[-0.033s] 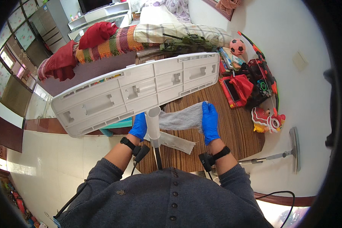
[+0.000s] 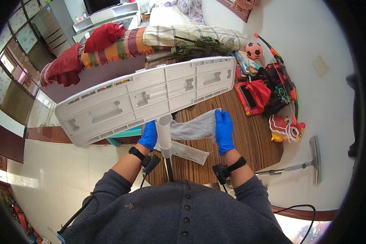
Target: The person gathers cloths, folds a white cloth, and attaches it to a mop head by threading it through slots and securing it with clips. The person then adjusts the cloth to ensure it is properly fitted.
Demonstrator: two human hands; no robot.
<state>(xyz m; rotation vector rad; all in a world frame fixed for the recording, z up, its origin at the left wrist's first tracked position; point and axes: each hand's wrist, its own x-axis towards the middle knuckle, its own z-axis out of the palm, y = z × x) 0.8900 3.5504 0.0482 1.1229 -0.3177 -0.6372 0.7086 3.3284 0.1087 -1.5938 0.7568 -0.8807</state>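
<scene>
A fuzzy grey cloth (image 2: 195,126) stretches sideways over the brown wood-grain table (image 2: 256,142). My right hand (image 2: 224,129), in a blue glove, is closed on its right end, with the fingers pinched at the upper corner. The cloth's left end passes behind an upright white tube (image 2: 164,132). Just left of that tube is my blue-gloved left hand (image 2: 149,136); the white board and tube hide its fingers and whatever they hold. A flat, pale grey cloth strip (image 2: 189,152) lies on the table below the fuzzy cloth.
A long ribbed white plastic board (image 2: 150,97) slants across, above my hands. To the right are a phone (image 2: 248,96), a red cloth, a toy bow, a pink ball (image 2: 254,50) and a lion-dance toy (image 2: 286,128). A flat mop (image 2: 315,162) leans by the wall.
</scene>
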